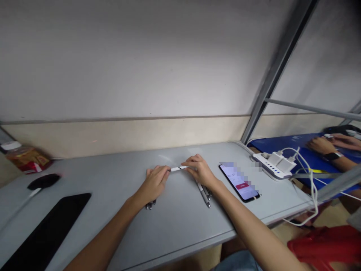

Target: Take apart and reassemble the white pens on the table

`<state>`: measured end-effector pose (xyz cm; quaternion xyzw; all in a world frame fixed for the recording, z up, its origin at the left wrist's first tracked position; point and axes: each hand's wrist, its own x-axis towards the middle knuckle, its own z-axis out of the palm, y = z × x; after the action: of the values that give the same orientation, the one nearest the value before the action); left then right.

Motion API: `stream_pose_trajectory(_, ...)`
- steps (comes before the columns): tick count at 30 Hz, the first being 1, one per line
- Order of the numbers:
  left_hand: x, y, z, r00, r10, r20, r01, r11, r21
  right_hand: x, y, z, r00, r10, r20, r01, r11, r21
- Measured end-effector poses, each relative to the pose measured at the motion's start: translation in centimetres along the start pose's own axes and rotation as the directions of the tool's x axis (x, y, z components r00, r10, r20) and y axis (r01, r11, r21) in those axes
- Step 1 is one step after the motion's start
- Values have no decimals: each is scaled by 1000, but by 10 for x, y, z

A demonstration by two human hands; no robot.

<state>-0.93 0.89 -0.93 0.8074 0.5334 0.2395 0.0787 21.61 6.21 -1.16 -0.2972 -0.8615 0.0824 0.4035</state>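
White pen [179, 168]: held level just above the middle of the grey table [175, 226]. Your left hand [154, 184] pinches one end and your right hand [200, 171] the other, fingers curled closed on it. Loose pens [205, 195] lie under your right wrist; more pen tips [150, 205] show beneath the left. A lit phone [239, 182] rests just to the right, with a power strip [275, 165] beyond it. A co-worker's hands [329, 145] rest on the blue table [282, 143].

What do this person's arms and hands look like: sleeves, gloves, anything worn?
The left hand and right hand are ungloved. Both forearms are uncovered to the frame edge; no sleeve, watch or ring shows. The dark wristwatch far right is a co-worker's.
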Motion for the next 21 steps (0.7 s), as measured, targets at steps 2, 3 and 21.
stream_pose_trajectory(2,0,1,-1,1000,1,6,-1,1000,-11,1,-1,-2,1000,9,-5,-9,999,32)
stream_pose_trajectory(3,1,1,-1,1000,1,6,-1,1000,-13,2,-1,-3,1000,17,-3,-17,999,50)
stream_pose_trajectory(21,2,1,-9,983,146,-109,-131,983,130,3,-8,-11,913,262,311,-376,836,399)
